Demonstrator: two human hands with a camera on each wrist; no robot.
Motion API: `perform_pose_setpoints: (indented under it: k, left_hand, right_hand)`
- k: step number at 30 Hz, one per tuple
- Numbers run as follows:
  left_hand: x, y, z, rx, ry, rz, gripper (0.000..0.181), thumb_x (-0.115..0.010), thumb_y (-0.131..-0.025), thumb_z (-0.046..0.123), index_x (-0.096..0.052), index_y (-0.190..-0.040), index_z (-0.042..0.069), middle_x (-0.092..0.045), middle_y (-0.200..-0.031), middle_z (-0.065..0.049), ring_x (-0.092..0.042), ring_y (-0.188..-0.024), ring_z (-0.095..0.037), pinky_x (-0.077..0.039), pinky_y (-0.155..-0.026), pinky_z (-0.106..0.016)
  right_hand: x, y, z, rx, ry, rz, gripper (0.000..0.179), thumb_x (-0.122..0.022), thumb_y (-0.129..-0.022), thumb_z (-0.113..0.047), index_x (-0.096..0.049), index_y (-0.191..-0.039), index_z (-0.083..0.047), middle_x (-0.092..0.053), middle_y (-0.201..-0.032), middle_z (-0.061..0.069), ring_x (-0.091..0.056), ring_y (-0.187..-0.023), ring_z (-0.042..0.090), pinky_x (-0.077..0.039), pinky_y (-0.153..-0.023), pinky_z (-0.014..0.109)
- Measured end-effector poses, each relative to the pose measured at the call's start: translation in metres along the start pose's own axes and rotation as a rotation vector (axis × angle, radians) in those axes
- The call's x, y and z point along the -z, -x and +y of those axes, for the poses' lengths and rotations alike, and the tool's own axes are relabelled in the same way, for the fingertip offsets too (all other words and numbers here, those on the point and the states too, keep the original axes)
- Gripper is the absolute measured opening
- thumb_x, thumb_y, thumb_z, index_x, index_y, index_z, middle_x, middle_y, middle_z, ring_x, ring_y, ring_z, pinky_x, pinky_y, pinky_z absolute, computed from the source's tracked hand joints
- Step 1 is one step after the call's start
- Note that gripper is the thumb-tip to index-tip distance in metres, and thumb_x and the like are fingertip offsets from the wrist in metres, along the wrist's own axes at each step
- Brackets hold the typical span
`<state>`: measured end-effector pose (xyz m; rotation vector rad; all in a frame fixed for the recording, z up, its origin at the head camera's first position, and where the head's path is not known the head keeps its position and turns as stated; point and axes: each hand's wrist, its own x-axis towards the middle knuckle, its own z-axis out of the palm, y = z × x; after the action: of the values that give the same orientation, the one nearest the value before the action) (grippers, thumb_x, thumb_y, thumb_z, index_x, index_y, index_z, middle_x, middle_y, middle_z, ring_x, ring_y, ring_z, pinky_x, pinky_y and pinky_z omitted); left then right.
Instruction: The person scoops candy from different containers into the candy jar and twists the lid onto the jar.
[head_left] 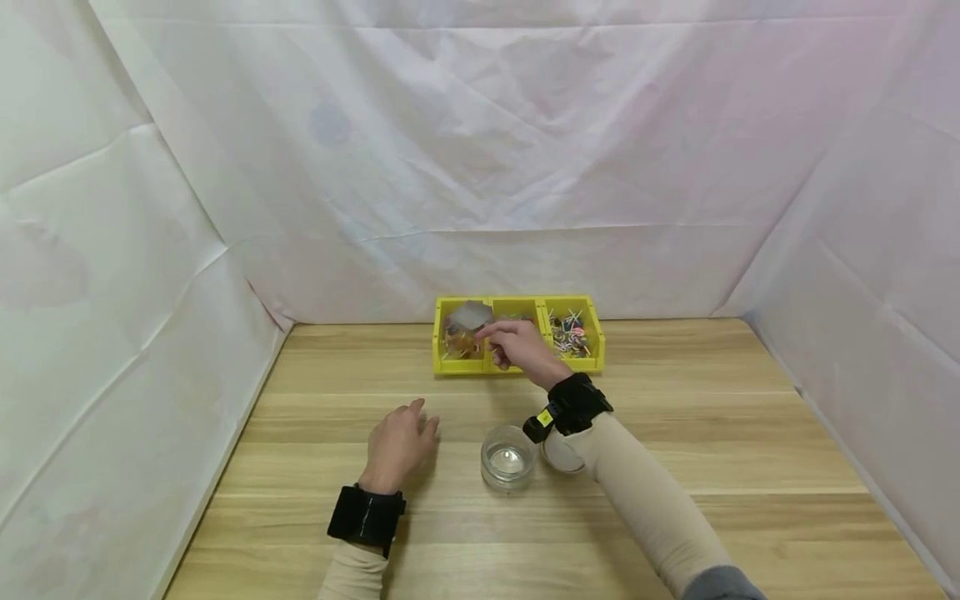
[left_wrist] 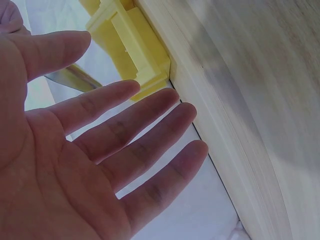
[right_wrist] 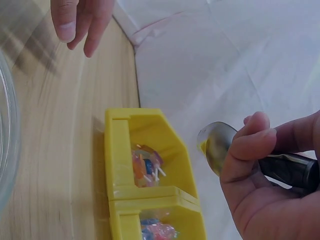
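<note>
My right hand [head_left: 522, 346] grips a metal scoop [right_wrist: 220, 145] by its black handle [right_wrist: 287, 169], above the yellow three-part bin [head_left: 468, 367]. In the head view the scoop's blurred head [head_left: 471, 314] hangs over the left compartment. Wrapped lollipops [right_wrist: 147, 167] with white sticks lie in that compartment. Something yellow shows at the scoop's rim in the right wrist view; I cannot tell what it is. My left hand [head_left: 400, 444] hovers over the table with fingers extended and spread, holding nothing. A clear glass jar [head_left: 507, 462] stands between my forearms.
Partly under my right forearm lies a round lid-like piece [head_left: 562, 454], beside the jar. More candies with striped sticks [head_left: 570, 337] fill the bin's right compartment. The wooden table [head_left: 735, 417] meets a white cloth backdrop [head_left: 525, 167] behind the bin.
</note>
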<state>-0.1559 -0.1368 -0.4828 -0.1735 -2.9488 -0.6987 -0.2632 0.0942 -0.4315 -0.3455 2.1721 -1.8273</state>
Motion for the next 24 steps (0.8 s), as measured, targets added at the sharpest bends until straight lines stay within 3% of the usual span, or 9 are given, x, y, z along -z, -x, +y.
perform_pose_setpoints:
  k: [6, 10, 12, 16, 19, 21, 24]
  left_hand:
    - [0.000, -0.001, -0.002, 0.007, -0.001, -0.011, 0.045, -0.065, -0.095, 0.028, -0.063, -0.128, -0.004, -0.069, -0.109, -0.023, -0.068, -0.083, -0.028, -0.057, -0.063, -0.043]
    - [-0.001, -0.001, -0.003, 0.010, -0.002, -0.012, 0.046, -0.065, -0.095, 0.029, -0.062, -0.128, -0.003, -0.069, -0.110, -0.023, -0.068, -0.084, -0.028, -0.056, -0.063, -0.043]
    - [0.000, -0.001, -0.004, 0.009, -0.004, -0.009, 0.045, -0.065, -0.095, 0.029, -0.063, -0.128, -0.003, -0.069, -0.110, -0.023, -0.067, -0.083, -0.028, -0.056, -0.063, -0.043]
    - [0.000, -0.001, -0.005, -0.001, -0.003, 0.003, 0.045, -0.064, -0.096, 0.029, -0.063, -0.127, -0.002, -0.070, -0.109, -0.022, -0.066, -0.079, -0.025, -0.055, -0.060, -0.042]
    - [0.000, -0.001, -0.005, -0.007, 0.003, 0.013, 0.044, -0.065, -0.096, 0.029, -0.064, -0.126, -0.002, -0.070, -0.108, -0.022, -0.065, -0.076, -0.023, -0.055, -0.058, -0.040]
    - [0.000, -0.001, -0.005, -0.008, 0.011, 0.019, 0.043, -0.065, -0.096, 0.029, -0.065, -0.125, -0.003, -0.071, -0.107, -0.022, -0.064, -0.075, -0.023, -0.054, -0.057, -0.039]
    - [0.000, -0.001, -0.006, -0.009, 0.018, 0.024, 0.042, -0.065, -0.096, 0.029, -0.065, -0.125, -0.002, -0.071, -0.107, -0.021, -0.066, -0.078, -0.024, -0.055, -0.058, -0.040]
  right_hand:
    - [0.003, 0.030, -0.035, -0.052, -0.012, 0.002, 0.032, -0.040, -0.108, -0.015, -0.059, -0.130, -0.002, -0.055, -0.098, 0.013, -0.046, -0.080, 0.024, -0.041, -0.070, 0.031]
    - [0.011, 0.039, -0.034, -0.035, -0.021, 0.000, 0.034, -0.037, -0.109, -0.014, -0.054, -0.134, 0.002, -0.054, -0.103, 0.015, -0.045, -0.082, 0.025, -0.040, -0.072, 0.034]
    - [0.018, 0.036, -0.021, 0.004, -0.024, 0.006, 0.034, -0.038, -0.109, -0.016, -0.056, -0.132, 0.000, -0.054, -0.103, 0.016, -0.046, -0.082, 0.024, -0.040, -0.073, 0.036]
    - [0.054, -0.002, 0.060, 0.099, -0.026, 0.051, 0.041, -0.046, -0.106, -0.037, -0.060, -0.132, -0.010, -0.058, -0.107, 0.015, -0.051, -0.079, 0.024, -0.042, -0.068, 0.039]
    - [0.081, -0.033, 0.122, 0.119, -0.051, 0.118, 0.046, -0.053, -0.099, -0.049, -0.062, -0.131, -0.018, -0.059, -0.110, 0.015, -0.051, -0.078, 0.030, -0.043, -0.062, 0.042]
    - [0.091, -0.039, 0.140, 0.120, -0.062, 0.163, 0.046, -0.056, -0.096, -0.051, -0.063, -0.129, -0.019, -0.058, -0.109, 0.016, -0.049, -0.077, 0.033, -0.042, -0.060, 0.043]
    - [0.100, -0.035, 0.150, 0.091, -0.076, 0.205, 0.047, -0.058, -0.093, -0.055, -0.065, -0.127, -0.023, -0.058, -0.111, 0.016, -0.048, -0.079, 0.036, -0.043, -0.061, 0.046]
